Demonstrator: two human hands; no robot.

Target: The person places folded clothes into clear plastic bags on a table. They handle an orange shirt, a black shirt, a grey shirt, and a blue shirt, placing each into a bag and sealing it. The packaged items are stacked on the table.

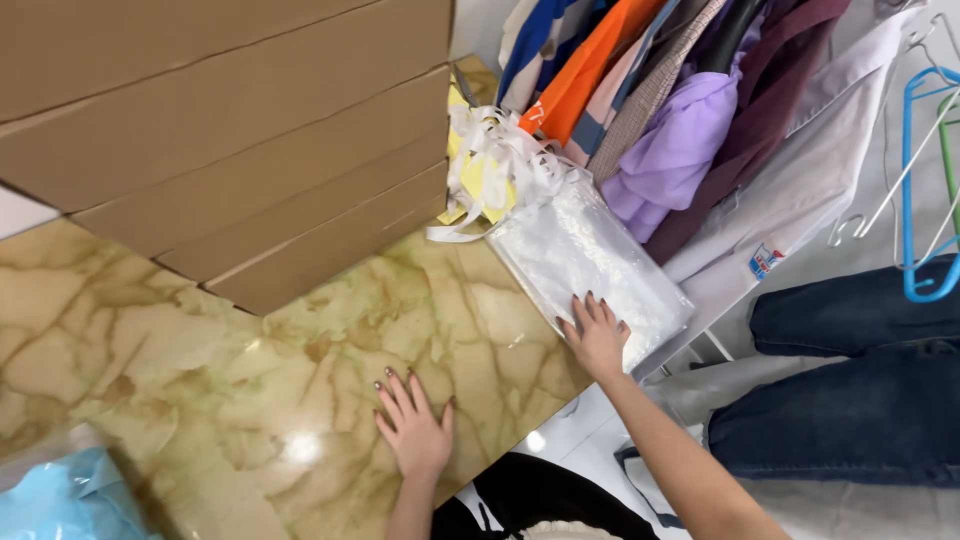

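Clear plastic bags (585, 270) lie in a flat stack at the right edge of your bench (250, 400), which has a glossy marbled top in cream, tan and green. Your right hand (597, 335) rests on the near corner of that stack, palm down, fingers (590, 310) spread and released, pressing on the top bag rather than gripping it. Your left hand (415, 425) lies flat on the bare bench, to the left of the stack and nearer to you, well apart from it; its fingers are also stretched out and hold nothing. At the far end of the stack a bundle of white ribbon handles (490, 150) is bunched up, with something yellow showing among them. To the far left of the bags, a pile of flat brown cardboard boxes (230, 130) sits on the bench and reaches up out of view. A light blue plastic bag (60, 495) shows at the near left corner. Beyond the bench edge on the right, clothes hang on a rack (680, 110): orange, striped blue, lilac, dark purple and white pieces side by side. Farther right are blue and green hangers (925, 180), and dark blue jeans (850, 380) lie below them.
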